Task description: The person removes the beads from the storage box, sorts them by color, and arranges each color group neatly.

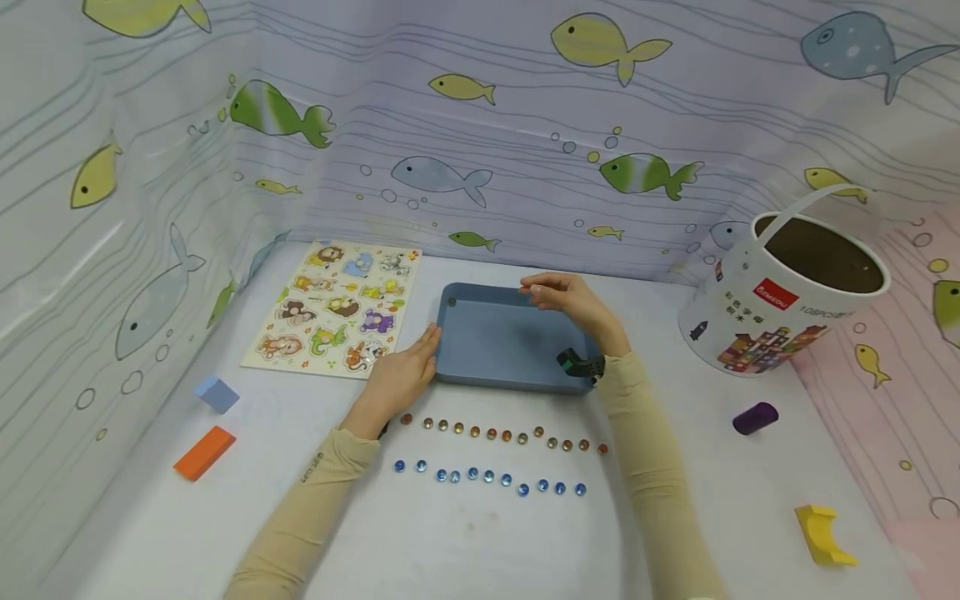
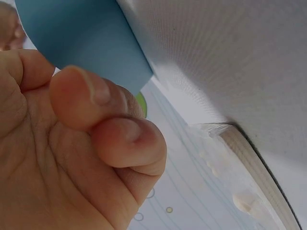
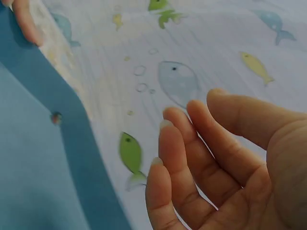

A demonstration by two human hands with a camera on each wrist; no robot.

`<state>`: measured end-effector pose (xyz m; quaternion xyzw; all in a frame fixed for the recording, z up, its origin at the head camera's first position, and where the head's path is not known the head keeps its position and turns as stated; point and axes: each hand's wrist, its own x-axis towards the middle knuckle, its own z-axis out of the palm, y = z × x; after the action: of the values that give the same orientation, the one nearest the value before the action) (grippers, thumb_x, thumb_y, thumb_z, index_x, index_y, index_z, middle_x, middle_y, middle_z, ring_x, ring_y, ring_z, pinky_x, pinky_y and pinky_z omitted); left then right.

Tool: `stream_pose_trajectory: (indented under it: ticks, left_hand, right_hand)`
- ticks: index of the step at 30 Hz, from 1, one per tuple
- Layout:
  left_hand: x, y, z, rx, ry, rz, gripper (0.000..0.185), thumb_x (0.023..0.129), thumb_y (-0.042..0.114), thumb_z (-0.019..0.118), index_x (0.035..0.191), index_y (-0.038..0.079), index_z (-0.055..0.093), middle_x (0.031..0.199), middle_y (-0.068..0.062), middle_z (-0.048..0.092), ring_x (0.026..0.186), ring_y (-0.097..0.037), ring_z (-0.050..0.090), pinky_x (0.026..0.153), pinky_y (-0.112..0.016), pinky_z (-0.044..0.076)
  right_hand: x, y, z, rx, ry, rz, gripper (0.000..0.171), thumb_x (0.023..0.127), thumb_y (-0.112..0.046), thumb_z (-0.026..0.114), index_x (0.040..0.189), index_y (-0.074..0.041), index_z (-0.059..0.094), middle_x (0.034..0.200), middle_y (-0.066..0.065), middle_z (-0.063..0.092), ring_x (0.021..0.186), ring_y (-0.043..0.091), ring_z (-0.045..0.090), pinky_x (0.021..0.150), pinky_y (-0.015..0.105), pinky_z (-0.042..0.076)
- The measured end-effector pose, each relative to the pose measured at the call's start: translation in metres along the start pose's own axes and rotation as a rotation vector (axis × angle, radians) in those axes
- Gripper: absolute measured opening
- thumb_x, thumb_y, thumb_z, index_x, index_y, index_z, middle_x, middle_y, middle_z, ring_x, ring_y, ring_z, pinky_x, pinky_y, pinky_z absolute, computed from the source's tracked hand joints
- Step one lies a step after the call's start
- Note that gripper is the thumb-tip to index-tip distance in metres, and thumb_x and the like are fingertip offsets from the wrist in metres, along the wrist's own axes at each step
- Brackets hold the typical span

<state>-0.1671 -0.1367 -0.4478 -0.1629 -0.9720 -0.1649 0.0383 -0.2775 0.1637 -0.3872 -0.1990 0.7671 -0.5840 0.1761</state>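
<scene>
A shallow blue-grey tray (image 1: 517, 386) lies on the table in the middle of the head view. My left hand (image 1: 397, 377) rests against its left wall, fingers outside the rim; the left wrist view shows those fingers (image 2: 129, 143) close beside the tray wall (image 2: 91, 43). Over the tray's back right part is my right hand (image 1: 566, 298), its fingers loosely bent. Nothing shows between the right thumb and fingers (image 3: 172, 148) in the right wrist view. One small round bead (image 1: 452, 302) sits in the tray's back left corner.
In front of the tray run a row of amber and red beads (image 1: 491, 434) and a row of blue beads (image 1: 489, 477). An animal puzzle board (image 1: 300, 333) lies left; a white bucket (image 1: 720, 325) stands right. Blue, orange (image 1: 205, 452), purple (image 1: 755, 418) and yellow (image 1: 821, 535) blocks lie outward.
</scene>
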Motion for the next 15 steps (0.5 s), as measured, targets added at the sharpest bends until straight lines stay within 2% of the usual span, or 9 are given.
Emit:
stream_pose_trajectory:
  ticks: [4,6,15]
  left_hand:
    - [0.001,0.0,0.0,0.003,-0.004,0.003,0.05,0.1,0.02,0.046,0.148,0.006,0.038,0.154,-0.008,0.037,0.037,-0.01,0.028,0.036,-0.024,0.029]
    - [0.001,0.001,0.0,0.003,-0.007,0.0,0.05,0.1,0.02,0.046,0.148,0.006,0.038,0.154,-0.008,0.037,0.038,-0.01,0.028,0.037,-0.025,0.029]
    - [0.002,0.0,0.0,0.01,-0.019,-0.009,0.05,0.101,0.021,0.046,0.148,0.006,0.038,0.154,-0.007,0.037,0.039,-0.012,0.034,0.038,-0.025,0.031]
  right_hand:
    - [0.022,0.009,0.021,0.092,0.023,0.052,0.04,0.1,-0.018,0.053,0.135,0.002,0.053,0.14,0.02,0.054,0.129,0.04,0.049,0.106,0.044,0.044]
    - [0.031,0.012,0.031,0.103,0.035,0.068,0.041,0.1,-0.018,0.053,0.136,0.002,0.052,0.141,0.02,0.053,0.129,0.038,0.05,0.107,0.045,0.043]
    - [0.069,0.028,0.067,0.119,0.117,0.189,0.038,0.099,-0.019,0.056,0.133,-0.003,0.058,0.134,0.018,0.06,0.121,0.032,0.059,0.102,0.038,0.049]
